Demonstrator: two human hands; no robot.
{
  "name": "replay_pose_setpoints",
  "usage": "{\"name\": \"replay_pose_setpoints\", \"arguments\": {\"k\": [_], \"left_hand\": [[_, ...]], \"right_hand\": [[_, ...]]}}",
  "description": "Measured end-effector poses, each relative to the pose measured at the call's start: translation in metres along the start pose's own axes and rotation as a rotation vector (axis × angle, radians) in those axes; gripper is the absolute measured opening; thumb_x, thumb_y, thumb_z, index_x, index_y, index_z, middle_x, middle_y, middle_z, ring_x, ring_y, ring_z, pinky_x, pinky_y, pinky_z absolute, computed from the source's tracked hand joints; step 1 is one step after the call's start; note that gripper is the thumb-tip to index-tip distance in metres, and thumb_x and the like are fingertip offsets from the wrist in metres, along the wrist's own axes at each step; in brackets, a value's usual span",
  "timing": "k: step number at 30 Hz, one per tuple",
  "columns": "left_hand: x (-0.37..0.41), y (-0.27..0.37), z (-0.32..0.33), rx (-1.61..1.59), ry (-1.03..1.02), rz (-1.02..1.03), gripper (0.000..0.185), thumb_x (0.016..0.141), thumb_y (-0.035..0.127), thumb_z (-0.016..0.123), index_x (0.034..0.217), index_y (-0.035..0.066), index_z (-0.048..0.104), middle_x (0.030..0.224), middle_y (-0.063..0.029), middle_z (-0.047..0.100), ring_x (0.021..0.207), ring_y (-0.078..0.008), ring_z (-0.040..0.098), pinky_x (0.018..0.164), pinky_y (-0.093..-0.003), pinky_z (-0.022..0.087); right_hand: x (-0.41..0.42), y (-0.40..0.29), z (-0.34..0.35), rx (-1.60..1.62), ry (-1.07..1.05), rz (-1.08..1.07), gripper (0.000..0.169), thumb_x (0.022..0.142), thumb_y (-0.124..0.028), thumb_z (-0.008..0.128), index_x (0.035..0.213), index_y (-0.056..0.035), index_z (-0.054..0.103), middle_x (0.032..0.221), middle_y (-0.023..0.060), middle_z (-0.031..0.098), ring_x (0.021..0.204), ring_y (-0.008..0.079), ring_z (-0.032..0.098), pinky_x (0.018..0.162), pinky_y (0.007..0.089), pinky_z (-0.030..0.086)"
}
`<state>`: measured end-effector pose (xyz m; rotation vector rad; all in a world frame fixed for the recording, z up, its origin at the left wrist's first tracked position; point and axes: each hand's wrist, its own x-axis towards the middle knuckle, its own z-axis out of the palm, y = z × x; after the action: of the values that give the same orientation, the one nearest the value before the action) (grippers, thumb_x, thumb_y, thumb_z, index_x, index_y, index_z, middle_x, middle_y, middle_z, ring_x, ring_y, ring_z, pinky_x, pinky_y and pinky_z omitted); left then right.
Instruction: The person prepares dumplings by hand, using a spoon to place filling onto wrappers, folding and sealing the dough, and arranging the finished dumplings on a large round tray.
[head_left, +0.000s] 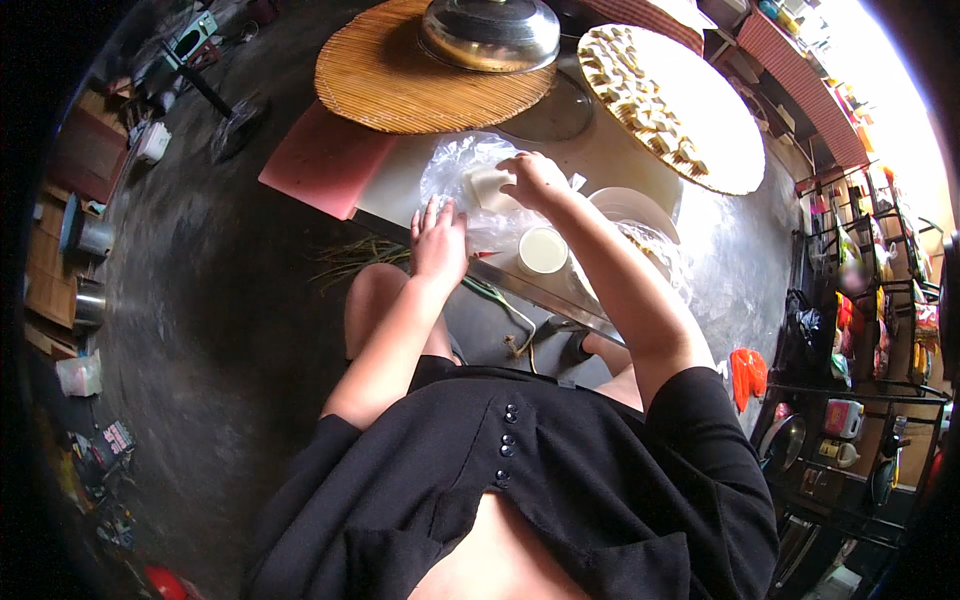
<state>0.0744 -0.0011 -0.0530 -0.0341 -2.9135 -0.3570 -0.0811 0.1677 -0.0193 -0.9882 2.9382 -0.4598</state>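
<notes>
On the table before me, a stack of pale, flat dough wrappers (491, 187) lies on a clear plastic bag (454, 161). My right hand (538, 180) is over the right side of the stack, its fingers curved and apart; whether they touch the wrappers is unclear. At the table's near edge, my left hand (438, 244) lies palm down by the bag with its fingers spread. A round white cup (543, 250) with pale contents stands below my right hand. Behind my right forearm are a partly hidden white bowl (630, 202) and a plastic bag with contents (664, 259).
Folded dumplings (645, 112) line one side of a large round tray (712, 112). A metal lid (491, 37) sits on a round slatted mat (375, 75). A pink board (326, 161) lies at the table's left. Spring onions (491, 292) are below the table edge; shelves (862, 390) stand right.
</notes>
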Motion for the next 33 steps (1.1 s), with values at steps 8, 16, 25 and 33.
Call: {"name": "replay_pose_setpoints", "arguments": {"k": [8,16,25,33], "left_hand": [[-0.013,-0.016,-0.007,-0.071,0.041,-0.041,0.038,0.084,0.014,0.065,0.12,0.003,0.063,0.143,-0.0136,0.05,0.14,-0.0341,0.035,0.114,-0.0511,0.029],[-0.019,-0.01,-0.017,-0.142,0.035,-0.002,0.042,0.082,0.015,0.069,0.122,0.004,0.063,0.141,-0.0142,0.052,0.138,-0.0335,0.038,0.113,-0.0481,0.032],[0.002,-0.004,-0.017,-0.301,0.177,0.138,0.044,0.081,0.005,0.059,0.125,0.003,0.062,0.136,-0.0149,0.057,0.131,-0.033,0.048,0.111,-0.0431,0.036],[0.055,0.016,-0.024,-0.113,0.07,0.229,0.03,0.084,0.024,0.057,0.103,0.009,0.074,0.113,-0.0101,0.069,0.117,-0.0269,0.058,0.102,-0.0439,0.041]], "right_hand": [[0.0,-0.004,0.012,-0.234,-0.09,-0.014,0.026,0.076,-0.03,0.079,0.096,-0.0145,0.075,0.109,0.0084,0.067,0.111,0.0282,0.059,0.095,0.041,0.047],[-0.005,0.001,0.013,-0.153,0.017,0.036,0.03,0.073,-0.036,0.08,0.094,-0.0142,0.076,0.108,0.0065,0.065,0.114,0.0268,0.057,0.094,0.0407,0.047],[-0.004,0.018,0.025,-0.011,0.118,-0.1,0.04,0.075,-0.038,0.079,0.108,-0.0152,0.074,0.113,0.011,0.064,0.114,0.029,0.057,0.098,0.0416,0.046],[-0.003,0.02,0.01,-0.016,-0.006,-0.05,0.046,0.073,-0.041,0.081,0.109,-0.013,0.073,0.111,0.0112,0.065,0.112,0.031,0.058,0.098,0.0423,0.047]]}}
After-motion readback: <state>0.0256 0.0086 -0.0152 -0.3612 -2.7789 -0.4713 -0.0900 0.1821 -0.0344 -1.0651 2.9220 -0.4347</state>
